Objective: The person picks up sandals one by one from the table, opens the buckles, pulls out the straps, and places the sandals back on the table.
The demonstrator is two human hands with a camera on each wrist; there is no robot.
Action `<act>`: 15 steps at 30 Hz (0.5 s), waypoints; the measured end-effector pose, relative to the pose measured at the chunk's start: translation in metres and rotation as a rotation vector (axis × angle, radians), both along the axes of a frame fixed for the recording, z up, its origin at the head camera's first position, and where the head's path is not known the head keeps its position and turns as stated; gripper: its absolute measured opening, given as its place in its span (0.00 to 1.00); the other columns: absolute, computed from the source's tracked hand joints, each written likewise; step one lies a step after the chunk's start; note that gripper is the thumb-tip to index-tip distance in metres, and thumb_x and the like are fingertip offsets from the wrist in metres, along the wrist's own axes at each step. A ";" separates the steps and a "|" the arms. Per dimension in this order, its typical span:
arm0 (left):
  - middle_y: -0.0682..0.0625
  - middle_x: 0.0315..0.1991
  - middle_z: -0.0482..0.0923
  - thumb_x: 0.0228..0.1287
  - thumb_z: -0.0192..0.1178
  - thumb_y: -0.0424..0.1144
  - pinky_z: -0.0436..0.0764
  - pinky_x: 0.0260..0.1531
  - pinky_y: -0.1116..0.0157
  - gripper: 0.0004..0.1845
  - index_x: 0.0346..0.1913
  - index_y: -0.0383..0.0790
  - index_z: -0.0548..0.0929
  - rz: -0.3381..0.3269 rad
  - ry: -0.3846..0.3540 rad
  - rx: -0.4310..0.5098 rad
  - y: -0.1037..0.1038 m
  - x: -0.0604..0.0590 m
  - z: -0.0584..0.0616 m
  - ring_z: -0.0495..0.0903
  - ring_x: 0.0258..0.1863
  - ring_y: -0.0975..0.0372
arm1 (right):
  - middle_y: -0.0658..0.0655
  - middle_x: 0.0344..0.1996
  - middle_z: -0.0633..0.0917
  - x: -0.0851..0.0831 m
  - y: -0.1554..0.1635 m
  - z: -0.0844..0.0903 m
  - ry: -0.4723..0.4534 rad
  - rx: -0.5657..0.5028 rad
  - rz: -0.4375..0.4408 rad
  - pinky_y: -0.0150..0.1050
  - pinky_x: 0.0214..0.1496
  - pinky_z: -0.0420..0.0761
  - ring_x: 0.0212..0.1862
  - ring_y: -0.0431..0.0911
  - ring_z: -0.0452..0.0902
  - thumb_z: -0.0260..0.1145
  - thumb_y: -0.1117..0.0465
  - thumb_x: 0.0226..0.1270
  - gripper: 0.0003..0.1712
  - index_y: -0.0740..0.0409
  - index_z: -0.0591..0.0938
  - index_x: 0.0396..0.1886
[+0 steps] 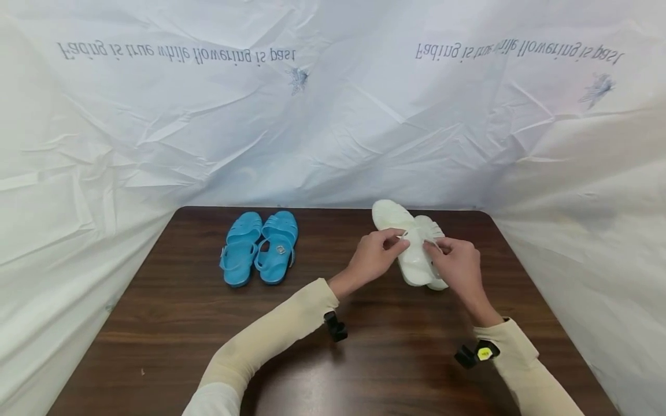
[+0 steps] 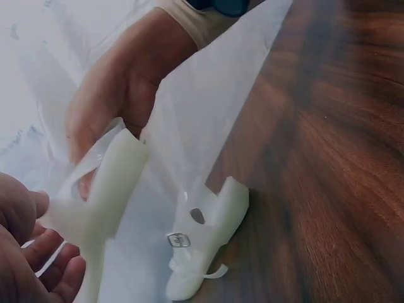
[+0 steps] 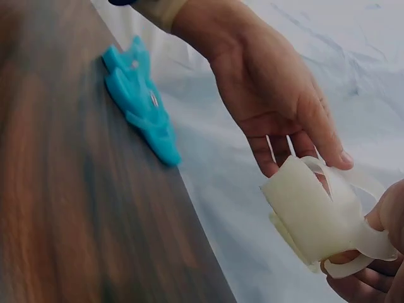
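Observation:
Both hands meet over a white plastic sandal (image 1: pixel 415 257) at the table's far right. My left hand (image 1: pixel 396 240) pinches its strap end between thumb and fingers. From the other side my right hand (image 1: pixel 434 248) grips a thin strap of the same sandal. In the right wrist view the sandal (image 3: pixel 309 214) hangs between the left hand (image 3: pixel 297 136) and the right hand (image 3: pixel 372 265), off the table. A second white sandal (image 2: pixel 202 246) with a small buckle lies on its side on the wood beside the held sandal (image 2: pixel 107 189).
A pair of blue sandals (image 1: pixel 260 248) lies side by side at the table's far left, also seen as blue sandals (image 3: pixel 142 104). The dark wooden table (image 1: pixel 333 346) is bounded by a crinkled white backdrop (image 1: pixel 333 115) on three sides.

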State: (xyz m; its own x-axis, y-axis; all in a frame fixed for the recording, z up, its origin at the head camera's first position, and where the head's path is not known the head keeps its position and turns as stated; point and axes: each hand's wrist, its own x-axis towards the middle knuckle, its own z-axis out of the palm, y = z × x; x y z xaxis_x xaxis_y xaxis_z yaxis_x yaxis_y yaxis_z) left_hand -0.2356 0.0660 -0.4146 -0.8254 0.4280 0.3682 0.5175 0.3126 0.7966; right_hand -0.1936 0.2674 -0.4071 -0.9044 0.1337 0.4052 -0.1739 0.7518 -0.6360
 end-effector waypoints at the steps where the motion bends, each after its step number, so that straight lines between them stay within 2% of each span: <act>1: 0.52 0.44 0.88 0.78 0.58 0.47 0.79 0.36 0.73 0.20 0.65 0.43 0.82 0.001 0.001 -0.002 -0.004 0.001 0.001 0.83 0.39 0.70 | 0.60 0.25 0.89 0.000 -0.003 -0.001 0.004 -0.004 0.007 0.33 0.20 0.75 0.20 0.42 0.79 0.70 0.56 0.71 0.14 0.64 0.91 0.43; 9: 0.50 0.56 0.86 0.79 0.57 0.44 0.83 0.47 0.68 0.19 0.65 0.41 0.81 -0.009 -0.050 -0.001 -0.034 0.012 0.000 0.86 0.52 0.62 | 0.60 0.28 0.90 0.005 -0.024 -0.012 -0.016 -0.063 0.044 0.32 0.23 0.77 0.24 0.40 0.81 0.72 0.57 0.69 0.14 0.64 0.90 0.44; 15: 0.49 0.57 0.85 0.79 0.57 0.40 0.84 0.45 0.69 0.19 0.66 0.38 0.80 -0.016 -0.134 0.055 -0.055 0.023 -0.004 0.85 0.54 0.61 | 0.61 0.30 0.91 0.010 -0.039 -0.017 -0.048 -0.160 0.110 0.30 0.24 0.78 0.27 0.38 0.84 0.72 0.58 0.69 0.13 0.65 0.90 0.45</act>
State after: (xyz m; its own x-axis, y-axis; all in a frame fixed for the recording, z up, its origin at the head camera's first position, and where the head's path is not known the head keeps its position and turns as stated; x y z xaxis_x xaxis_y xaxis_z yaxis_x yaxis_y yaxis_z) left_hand -0.2130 0.0111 -0.4185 -0.8617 0.4240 0.2789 0.4102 0.2586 0.8745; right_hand -0.1831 0.2284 -0.4245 -0.9347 0.0926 0.3431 -0.2160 0.6187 -0.7553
